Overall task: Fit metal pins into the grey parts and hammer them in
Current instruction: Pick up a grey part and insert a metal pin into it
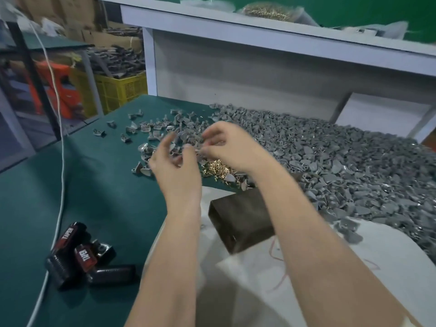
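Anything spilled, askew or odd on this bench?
Nothing looks damaged, but grey plastic parts spill off their big heap onto the white cloth and scatter across the green mat. Small brass pins lie loose among them, uncontained.

left hand [175,169]: I've got it raised, fingers curved and spread, motion-blurred.
right hand [227,147]: fingertips bunched, pointing to 9 o'clock, just beside the left hand.
forearms [306,232]: both bare, reaching toward 12 o'clock.

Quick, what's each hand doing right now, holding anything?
Left hand: fingers loosely curled and blurred; cannot tell whether it holds anything.
Right hand: fingertips pinched together; what they pinch, if anything, cannot be told.
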Demonstrator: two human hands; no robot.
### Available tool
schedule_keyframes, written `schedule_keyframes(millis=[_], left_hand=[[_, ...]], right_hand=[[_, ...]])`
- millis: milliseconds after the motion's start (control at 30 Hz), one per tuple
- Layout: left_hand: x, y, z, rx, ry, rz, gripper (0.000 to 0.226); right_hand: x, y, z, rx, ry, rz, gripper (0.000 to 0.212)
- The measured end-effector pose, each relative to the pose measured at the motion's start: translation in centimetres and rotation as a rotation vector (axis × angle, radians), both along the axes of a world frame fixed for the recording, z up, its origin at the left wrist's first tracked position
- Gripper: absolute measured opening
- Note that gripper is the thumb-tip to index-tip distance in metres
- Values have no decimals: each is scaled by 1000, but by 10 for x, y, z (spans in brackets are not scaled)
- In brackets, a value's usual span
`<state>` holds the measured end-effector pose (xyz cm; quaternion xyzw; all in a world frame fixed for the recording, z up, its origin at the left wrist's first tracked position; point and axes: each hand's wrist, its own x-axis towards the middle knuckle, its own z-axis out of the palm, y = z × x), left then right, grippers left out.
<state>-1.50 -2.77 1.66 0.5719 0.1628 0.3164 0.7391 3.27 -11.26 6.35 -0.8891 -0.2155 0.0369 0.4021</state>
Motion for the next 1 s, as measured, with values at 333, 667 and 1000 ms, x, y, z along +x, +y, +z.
schedule_keyframes(millis=[333, 667, 1000], left_hand=[[-4, -21, 1, 170, 74, -308, 14], [0, -5, 0, -337, -92, 25, 13], [1, -7, 0, -387, -75, 54, 11]], right_hand=[[-20, -62, -15, 273, -43, -197, 22], [36, 1, -65, -749, -165, -195, 19], [40, 10, -64, -749, -106, -194, 8]])
